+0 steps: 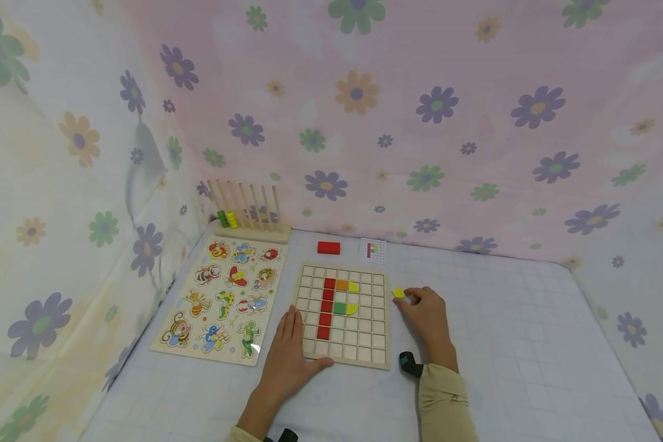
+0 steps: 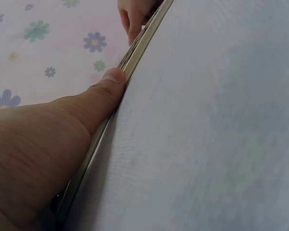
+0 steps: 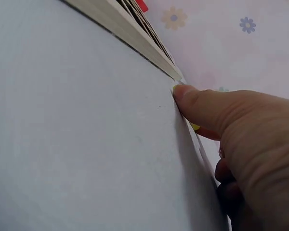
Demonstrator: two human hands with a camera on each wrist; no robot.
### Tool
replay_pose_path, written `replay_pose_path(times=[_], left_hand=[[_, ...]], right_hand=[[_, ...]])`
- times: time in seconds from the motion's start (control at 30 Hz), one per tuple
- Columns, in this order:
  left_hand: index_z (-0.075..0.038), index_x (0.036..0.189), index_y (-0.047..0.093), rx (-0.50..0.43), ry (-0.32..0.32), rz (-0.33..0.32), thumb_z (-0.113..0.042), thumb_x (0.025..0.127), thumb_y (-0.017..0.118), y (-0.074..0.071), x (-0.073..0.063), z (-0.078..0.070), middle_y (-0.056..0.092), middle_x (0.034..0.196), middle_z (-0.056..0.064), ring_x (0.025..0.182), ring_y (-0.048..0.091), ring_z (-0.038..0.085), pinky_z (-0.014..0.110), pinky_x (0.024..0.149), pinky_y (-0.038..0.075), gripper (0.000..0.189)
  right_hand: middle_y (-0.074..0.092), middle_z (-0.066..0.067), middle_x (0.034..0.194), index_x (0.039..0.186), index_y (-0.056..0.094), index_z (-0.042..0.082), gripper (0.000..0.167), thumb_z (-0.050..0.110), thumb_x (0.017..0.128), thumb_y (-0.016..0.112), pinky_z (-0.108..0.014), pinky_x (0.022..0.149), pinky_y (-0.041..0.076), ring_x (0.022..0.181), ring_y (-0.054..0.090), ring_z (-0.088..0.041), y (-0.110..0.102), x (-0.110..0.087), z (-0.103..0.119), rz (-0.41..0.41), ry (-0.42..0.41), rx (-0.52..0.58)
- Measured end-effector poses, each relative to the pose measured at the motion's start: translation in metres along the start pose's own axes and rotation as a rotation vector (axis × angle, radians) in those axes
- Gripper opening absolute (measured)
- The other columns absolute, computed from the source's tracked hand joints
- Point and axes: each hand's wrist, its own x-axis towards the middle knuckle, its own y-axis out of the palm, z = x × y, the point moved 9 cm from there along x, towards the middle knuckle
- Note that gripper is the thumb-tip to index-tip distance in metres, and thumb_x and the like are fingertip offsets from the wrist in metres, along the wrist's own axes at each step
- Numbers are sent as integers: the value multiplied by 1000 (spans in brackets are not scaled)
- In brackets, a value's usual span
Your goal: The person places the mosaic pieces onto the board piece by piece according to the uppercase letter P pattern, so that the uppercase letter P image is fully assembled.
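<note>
A wooden grid board (image 1: 364,344) lies flat on the table, with a column of red squares (image 1: 325,307), an orange square (image 1: 342,285), a green square (image 1: 339,308) and two yellow rounded tiles (image 1: 353,286) in its cells. Along the board's left and lower edges rests my left hand (image 1: 290,350), fingers straight; in the left wrist view its thumb (image 2: 103,94) touches the board's rim. Just right of the board, my right hand (image 1: 426,313) pinches a small yellow tile (image 1: 398,293) between thumb and fingers. The right wrist view shows only slivers of that tile past the thumb.
An insect picture puzzle (image 1: 199,316) lies left of the board. Behind it stands a wooden peg rack (image 1: 254,232) with green and yellow beads. A red block (image 1: 328,248) and a pattern card (image 1: 381,252) lie beyond the board. Flowered cloth (image 1: 387,159) walls the table's back and sides.
</note>
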Motion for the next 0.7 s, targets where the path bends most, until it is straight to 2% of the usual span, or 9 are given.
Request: replay_pose_path(times=[0.23, 0.47, 0.7], left_hand=[[1, 162, 20, 2, -1, 4, -72, 72, 78, 2, 1, 2, 12, 172, 17, 158, 16, 39, 53, 124, 31, 130], [0, 162, 18, -11, -10, 14, -73, 73, 77, 2, 1, 3, 10, 173, 16, 159, 14, 38, 53, 124, 30, 130], [0, 162, 19, -20, -13, 19, -72, 73, 78, 1, 1, 2, 10, 172, 16, 159, 14, 38, 54, 124, 30, 129]], right_hand=[[53, -6, 84, 111, 75, 2, 33, 25, 88, 71, -31, 67, 37, 78, 48, -21, 4, 2, 1, -23, -10, -20], [53, -6, 84, 110, 75, 5, 29, 24, 88, 72, -32, 67, 38, 78, 49, -21, 5, 3, 3, -7, -70, 2], [53, -5, 84, 112, 75, 6, 30, 26, 89, 74, -33, 68, 39, 77, 48, -19, 5, 1, 19, 31, -141, 9]])
